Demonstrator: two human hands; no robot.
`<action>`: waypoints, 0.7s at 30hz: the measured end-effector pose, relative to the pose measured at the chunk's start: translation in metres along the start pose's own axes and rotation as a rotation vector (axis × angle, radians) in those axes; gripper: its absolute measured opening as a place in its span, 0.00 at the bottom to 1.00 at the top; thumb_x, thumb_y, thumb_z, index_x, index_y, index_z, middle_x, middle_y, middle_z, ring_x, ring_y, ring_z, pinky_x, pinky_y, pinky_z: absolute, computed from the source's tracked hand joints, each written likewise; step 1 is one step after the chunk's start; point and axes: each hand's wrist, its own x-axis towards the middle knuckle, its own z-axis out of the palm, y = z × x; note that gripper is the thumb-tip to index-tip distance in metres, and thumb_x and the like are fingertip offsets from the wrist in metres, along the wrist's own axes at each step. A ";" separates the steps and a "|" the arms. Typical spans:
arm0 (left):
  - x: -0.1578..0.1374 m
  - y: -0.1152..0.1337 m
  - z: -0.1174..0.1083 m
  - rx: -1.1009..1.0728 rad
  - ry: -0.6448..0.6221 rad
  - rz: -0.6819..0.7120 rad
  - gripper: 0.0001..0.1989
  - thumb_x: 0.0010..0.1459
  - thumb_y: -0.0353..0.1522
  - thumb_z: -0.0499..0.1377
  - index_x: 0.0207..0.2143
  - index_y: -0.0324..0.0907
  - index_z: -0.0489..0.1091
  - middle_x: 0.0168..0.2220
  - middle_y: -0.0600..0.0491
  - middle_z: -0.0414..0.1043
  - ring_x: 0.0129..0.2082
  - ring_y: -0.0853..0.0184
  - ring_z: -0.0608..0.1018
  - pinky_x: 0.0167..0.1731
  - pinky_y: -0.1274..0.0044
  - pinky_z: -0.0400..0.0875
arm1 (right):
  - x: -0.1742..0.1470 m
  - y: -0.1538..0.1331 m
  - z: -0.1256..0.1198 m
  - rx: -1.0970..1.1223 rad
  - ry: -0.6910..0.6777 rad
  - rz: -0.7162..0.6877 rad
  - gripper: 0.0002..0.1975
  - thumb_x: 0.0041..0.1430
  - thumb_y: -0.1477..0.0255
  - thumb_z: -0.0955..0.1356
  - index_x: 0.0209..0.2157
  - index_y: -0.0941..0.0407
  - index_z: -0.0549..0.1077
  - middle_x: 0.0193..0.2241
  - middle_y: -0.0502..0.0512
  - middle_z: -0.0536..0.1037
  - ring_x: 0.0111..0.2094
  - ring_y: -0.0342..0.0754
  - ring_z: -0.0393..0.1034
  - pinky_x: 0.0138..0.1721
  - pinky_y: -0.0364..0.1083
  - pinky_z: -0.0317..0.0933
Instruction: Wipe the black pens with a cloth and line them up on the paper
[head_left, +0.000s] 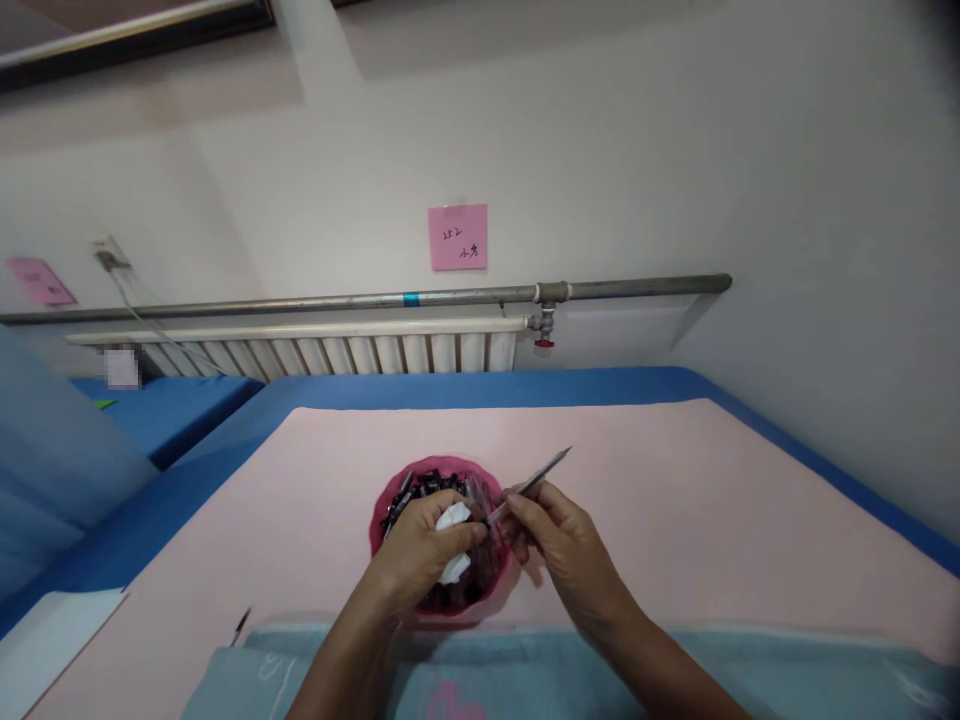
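My left hand point(418, 545) is closed on a crumpled white tissue point(453, 517), above a round pink basket point(375, 522). Between the fingers of my right hand point(564, 545) is a slim pen point(545, 470), its pointed tip slanting up to the right. The pen's lower end comes up against the fingertips of my left hand, where a small dark piece shows; whether they grip it I cannot tell. Inside the basket lie several black pen parts point(431, 484) to the left and clear, tube-like ones point(491, 560) to the right, partly covered by my hands.
Pink covering point(675, 500) spreads over the blue-edged table point(480, 388). A light blue printed cloth point(720, 670) runs along the near edge, with a small dark pen-like item point(241, 625) at its left. White paper point(56, 640) lies far left. Behind stand a radiator point(405, 352) and pipe point(322, 303).
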 end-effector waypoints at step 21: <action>-0.001 0.000 -0.001 -0.025 0.019 -0.034 0.12 0.44 0.36 0.63 0.28 0.39 0.65 0.19 0.59 0.61 0.17 0.76 0.62 0.19 0.81 0.54 | 0.003 0.005 -0.005 0.085 -0.102 0.049 0.11 0.47 0.70 0.68 0.35 0.58 0.73 0.21 0.49 0.73 0.18 0.41 0.62 0.17 0.40 0.53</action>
